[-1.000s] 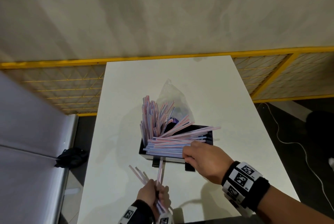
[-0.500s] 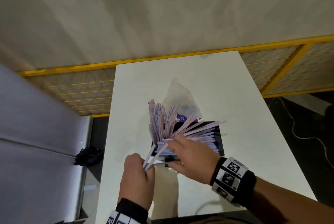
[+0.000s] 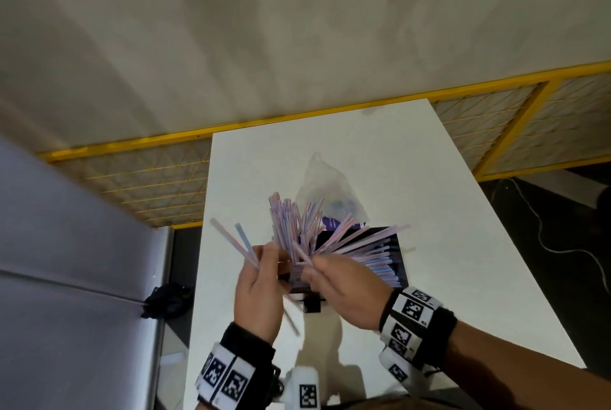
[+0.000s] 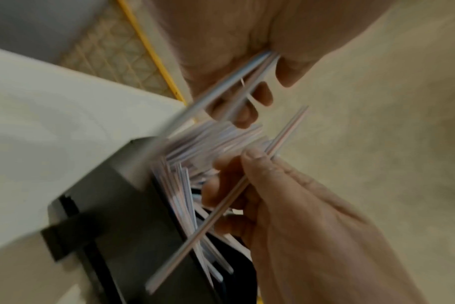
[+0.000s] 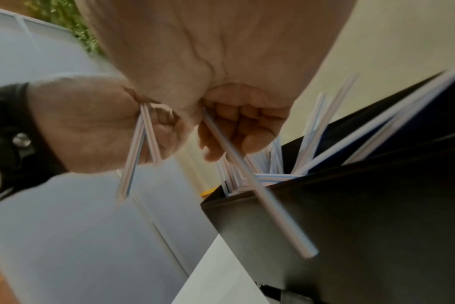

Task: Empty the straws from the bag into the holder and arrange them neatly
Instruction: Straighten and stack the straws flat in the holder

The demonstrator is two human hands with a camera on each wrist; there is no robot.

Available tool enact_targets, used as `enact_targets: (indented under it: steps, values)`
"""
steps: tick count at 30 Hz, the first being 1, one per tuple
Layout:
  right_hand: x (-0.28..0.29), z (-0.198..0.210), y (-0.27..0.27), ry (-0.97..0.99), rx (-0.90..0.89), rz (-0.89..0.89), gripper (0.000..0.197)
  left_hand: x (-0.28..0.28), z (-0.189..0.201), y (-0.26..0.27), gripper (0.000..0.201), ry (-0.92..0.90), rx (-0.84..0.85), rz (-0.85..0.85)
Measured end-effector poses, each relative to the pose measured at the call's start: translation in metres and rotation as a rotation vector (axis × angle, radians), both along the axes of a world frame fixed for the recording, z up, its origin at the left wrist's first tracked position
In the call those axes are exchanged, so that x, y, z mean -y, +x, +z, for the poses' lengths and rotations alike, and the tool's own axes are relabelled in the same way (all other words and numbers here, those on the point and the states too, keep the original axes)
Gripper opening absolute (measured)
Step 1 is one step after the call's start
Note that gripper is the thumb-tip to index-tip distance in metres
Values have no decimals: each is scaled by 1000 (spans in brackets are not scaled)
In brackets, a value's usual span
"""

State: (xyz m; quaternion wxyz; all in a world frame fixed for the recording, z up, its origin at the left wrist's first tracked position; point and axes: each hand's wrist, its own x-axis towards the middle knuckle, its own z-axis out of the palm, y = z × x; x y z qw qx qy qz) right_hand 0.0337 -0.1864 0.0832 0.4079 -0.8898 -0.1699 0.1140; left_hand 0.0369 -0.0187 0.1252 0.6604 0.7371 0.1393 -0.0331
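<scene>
A black holder stands on the white table, with several pink-and-blue striped straws upright at its left end and more straws lying fanned across it. My left hand grips a few straws that point up and left, just left of the holder. My right hand pinches one straw over the holder's near left corner, close to the left hand. The clear plastic bag lies behind the holder. In the right wrist view the holder's black wall shows below that straw.
The table's left edge drops to a dark floor with a black bundle on it. A grey panel stands to the left. A yellow-framed mesh fence runs behind the table. A white cable lies on the floor at right.
My left hand rose from the table's front edge with its few straws to beside the holder. My right hand left the lying pile and now pinches one straw next to it.
</scene>
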Motion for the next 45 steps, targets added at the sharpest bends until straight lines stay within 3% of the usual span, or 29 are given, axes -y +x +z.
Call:
enact_targets:
  steps: [6,11,13,18,21,24,26,29,36,41,45]
  values:
    - [11,4,2,182,-115,-75,19,37,-26,9,43,-12,-41,-132]
    - [14,11,-1,244,-137,-39,27,53,-40,18,49,-5,44,-187]
    - [16,9,-2,165,-114,3,21,54,-43,19,53,-38,39,-211]
    - [35,-3,6,-176,-79,4,8,37,-46,25,28,-218,-35,-132]
    - [47,-11,12,-393,-79,49,24,15,-47,28,28,-299,-51,-22]
    - [50,-15,16,-477,-40,88,36,-7,-51,25,24,-289,-42,6]
    - [47,-17,19,-466,-15,105,38,-19,-55,20,29,-223,-37,2]
    - [35,-18,20,-419,-10,149,30,-25,-61,11,16,-130,8,-55]
    - [16,-27,13,-269,11,143,27,3,-77,-7,38,79,6,-255]
    - [19,-34,8,-242,13,80,25,17,-79,-7,44,422,113,-480]
    - [26,-35,0,-187,5,95,26,14,-88,-3,37,761,237,-674]
